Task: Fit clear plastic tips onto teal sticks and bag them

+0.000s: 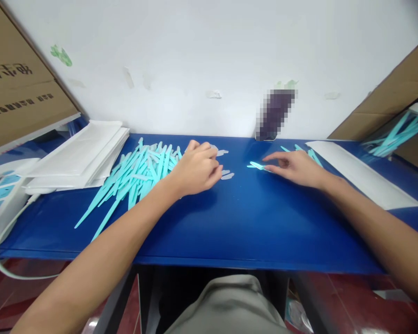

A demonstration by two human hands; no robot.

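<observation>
Gray lap (pixel 226 304) below; left hand (pixel 198 168), fingers unclear; right hand (pixel 296 168), fingers apart, near sticks (pixel 256 165).

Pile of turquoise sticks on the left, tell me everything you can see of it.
The pile is a loose, tangled heap of many long, thin turquoise sticks, plastic by their look, some with paler, rounded ends. They lie crisscrossed, many slanting away toward the wall; two tapered tips jut out toward the near edge. It rests on the blue table, beside the white envelopes. The left hand and forearm hide part of its right side.
</observation>
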